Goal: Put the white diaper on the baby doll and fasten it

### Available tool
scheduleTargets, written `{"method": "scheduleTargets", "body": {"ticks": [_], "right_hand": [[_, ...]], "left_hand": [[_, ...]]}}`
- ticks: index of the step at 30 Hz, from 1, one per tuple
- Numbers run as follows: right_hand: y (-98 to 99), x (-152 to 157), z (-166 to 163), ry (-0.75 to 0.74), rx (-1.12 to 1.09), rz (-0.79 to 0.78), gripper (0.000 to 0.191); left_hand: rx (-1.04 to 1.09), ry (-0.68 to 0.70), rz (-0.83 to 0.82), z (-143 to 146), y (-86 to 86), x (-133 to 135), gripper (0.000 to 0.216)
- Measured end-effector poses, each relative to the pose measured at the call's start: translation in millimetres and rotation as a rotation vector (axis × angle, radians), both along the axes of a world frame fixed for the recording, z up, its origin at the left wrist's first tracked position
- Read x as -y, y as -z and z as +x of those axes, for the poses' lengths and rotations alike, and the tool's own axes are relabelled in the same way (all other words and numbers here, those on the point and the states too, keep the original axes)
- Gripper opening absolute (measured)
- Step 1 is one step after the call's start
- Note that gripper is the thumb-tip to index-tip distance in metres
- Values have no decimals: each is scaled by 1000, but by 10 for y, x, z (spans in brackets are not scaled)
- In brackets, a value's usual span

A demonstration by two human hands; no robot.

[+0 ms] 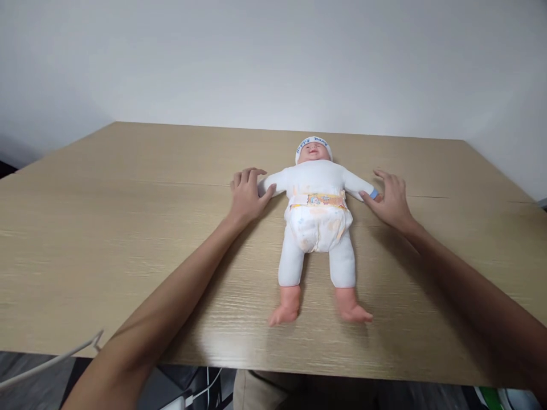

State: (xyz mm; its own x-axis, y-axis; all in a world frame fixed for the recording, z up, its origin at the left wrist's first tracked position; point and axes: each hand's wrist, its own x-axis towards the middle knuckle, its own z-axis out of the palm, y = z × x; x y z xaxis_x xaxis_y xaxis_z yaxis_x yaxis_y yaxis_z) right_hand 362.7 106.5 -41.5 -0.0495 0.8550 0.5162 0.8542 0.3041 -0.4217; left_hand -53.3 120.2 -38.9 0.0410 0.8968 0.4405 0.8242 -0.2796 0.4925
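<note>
A baby doll (319,177) lies on its back on the wooden table, head away from me. It has a white cloth body, pinkish bare feet and a lettered white hat (314,142). Around its waist is a white diaper (318,225) with a patterned front band (327,200). My left hand (248,196) is at the end of the doll's arm on the left, thumb and fingers apart around it. On the other side my right hand (391,199) has its fingers spread beside the blue cuff (374,193), thumb close to it. The doll's hands are mostly hidden.
The wooden table (128,239) reaches back to a pale wall (273,62). A white cable (51,361) loops up at the front left edge. Below the front edge are a white plug with a cord (179,403) and my trousered leg (260,390).
</note>
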Motion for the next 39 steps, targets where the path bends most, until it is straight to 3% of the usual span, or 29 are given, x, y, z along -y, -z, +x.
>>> {"method": "scheduleTargets", "body": {"ticks": [6,12,15,18,22,25,27,29,34,37,39], "right_hand": [[184,-93,54,-180,-22,-97,59],[79,276,-333,-85,-73,-125,55],[93,478,-590,-58,-172,-180,47],[158,591,-654,-72,-233,-169,43],[178,697,-440,-204,-251,-122,48],[77,951,-166,-315,-211,-128,47],[-34,1259,36,-367,-151,-144,43],[-155,1661,221,-433,-79,-198,38],[-369,2748,378,-624,33,-224,48],[-433,3218,246,-703,45,-252,47],[-449,3412,123,-731,3,-310,46]], "left_hand": [[-2,34,-74,-98,113,-118,60],[99,5,-160,81,215,16,61],[217,-2,-280,319,126,264,60],[285,-11,-366,511,-101,595,57],[341,-53,-326,589,-421,1114,56],[382,-26,-252,543,-464,1653,54],[393,5,-235,472,-331,2151,52],[387,22,-233,377,-63,2766,54],[352,186,-312,158,892,4341,55],[297,232,-369,94,1266,4911,47],[290,261,-383,54,1328,5143,44]]}}
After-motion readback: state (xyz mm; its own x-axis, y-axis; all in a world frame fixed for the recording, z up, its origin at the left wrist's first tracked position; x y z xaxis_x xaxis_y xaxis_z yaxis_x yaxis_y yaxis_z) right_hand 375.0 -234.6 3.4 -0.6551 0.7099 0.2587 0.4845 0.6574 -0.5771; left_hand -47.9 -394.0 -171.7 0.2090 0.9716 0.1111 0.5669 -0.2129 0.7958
